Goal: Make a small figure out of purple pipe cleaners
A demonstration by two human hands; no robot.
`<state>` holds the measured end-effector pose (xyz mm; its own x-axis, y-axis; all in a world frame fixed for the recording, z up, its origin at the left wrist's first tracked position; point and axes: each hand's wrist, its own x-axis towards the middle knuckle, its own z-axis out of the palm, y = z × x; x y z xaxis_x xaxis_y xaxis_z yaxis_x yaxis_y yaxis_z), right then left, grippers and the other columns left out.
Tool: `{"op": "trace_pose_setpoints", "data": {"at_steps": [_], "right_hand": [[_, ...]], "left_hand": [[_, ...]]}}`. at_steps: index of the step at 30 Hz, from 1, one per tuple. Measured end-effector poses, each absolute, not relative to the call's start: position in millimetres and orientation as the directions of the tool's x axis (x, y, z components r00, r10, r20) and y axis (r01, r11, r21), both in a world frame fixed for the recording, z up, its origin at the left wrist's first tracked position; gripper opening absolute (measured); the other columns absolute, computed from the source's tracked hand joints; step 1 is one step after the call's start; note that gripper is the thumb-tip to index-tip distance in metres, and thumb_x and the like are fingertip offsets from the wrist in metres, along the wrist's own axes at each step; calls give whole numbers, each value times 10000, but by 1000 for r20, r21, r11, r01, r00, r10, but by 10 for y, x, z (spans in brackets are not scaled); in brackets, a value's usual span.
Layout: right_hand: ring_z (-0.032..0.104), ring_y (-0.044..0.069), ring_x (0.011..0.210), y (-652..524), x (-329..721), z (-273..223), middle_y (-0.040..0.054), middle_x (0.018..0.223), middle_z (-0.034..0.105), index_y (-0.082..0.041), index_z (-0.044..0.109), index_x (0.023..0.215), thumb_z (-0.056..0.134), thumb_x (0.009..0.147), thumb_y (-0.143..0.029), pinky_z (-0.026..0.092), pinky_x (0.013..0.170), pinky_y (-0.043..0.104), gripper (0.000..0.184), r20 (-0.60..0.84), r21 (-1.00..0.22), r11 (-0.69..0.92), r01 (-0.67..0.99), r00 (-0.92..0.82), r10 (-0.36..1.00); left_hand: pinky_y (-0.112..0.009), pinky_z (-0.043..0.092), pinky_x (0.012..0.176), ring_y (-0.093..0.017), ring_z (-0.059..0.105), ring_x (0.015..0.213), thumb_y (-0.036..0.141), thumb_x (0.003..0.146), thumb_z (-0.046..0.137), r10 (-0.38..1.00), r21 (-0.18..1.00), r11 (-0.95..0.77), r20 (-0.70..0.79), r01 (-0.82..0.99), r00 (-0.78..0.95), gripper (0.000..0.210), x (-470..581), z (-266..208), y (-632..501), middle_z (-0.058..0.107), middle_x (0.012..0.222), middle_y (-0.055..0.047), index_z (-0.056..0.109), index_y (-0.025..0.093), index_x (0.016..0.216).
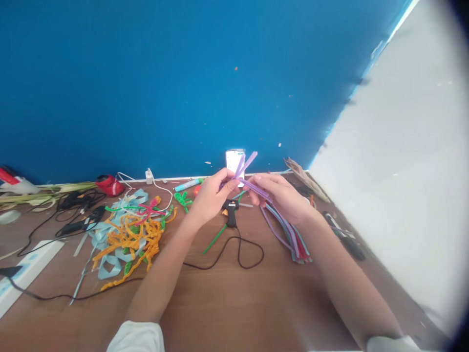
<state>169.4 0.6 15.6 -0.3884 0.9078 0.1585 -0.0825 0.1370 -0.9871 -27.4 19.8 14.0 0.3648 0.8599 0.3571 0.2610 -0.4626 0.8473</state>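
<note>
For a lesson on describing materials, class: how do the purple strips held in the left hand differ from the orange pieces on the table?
The purple strips look fairly straight, while the orange pieces are bent and tangled. The purple strips are held up by the left hand; the orange pieces lie heaped on the table. Both are long and thin.

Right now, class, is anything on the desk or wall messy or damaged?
Yes. At left, orange fuzzy stems lie tangled with pale blue ribbon, an untidy heap. The blue wall has small pale and reddish marks, possibly chipped paint.
</note>
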Motion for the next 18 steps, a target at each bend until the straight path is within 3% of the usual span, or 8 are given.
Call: {"op": "trace_pose_setpoints", "data": {"at_steps": [5,8,12,18], "right_hand": [[427,86,500,22,1704,130,-20,573,573,-165,691,902,638,893,-377,283,480,228,219,45,-967,-91,-237,-511,858],[401,69,491,19,1692,124,-34,565,543,-164,653,805,679,866,-357,266,480,220,204,45,-950,-139,-280,-563,825],[424,64,489,23,1694,112,-49,544,535,-173,574,707,726,836,-327,289,486,210,252,36,-959,-135,-247,-584,811],[533,87,547,42,1684,33,-43,592,604,-184,616,836,722,865,-356,339,509,208,205,98,-984,-2,-177,-555,826]], "left_hand": [[-274,435,727,-154,601,830,425,947,584,829,833,-504,391,229,401,244,-337,134,238,669,895,-28,621,184,943],[-268,430,723,-151,588,837,427,936,603,812,832,-516,400,202,426,248,-349,144,243,652,917,-28,632,181,939],[-249,425,695,-148,574,836,422,926,617,793,836,-518,392,178,466,250,-352,176,226,649,921,-26,640,174,921],[-229,389,623,-130,563,753,421,936,601,807,813,-520,368,262,461,241,-358,223,174,659,864,-11,667,189,951]]}}
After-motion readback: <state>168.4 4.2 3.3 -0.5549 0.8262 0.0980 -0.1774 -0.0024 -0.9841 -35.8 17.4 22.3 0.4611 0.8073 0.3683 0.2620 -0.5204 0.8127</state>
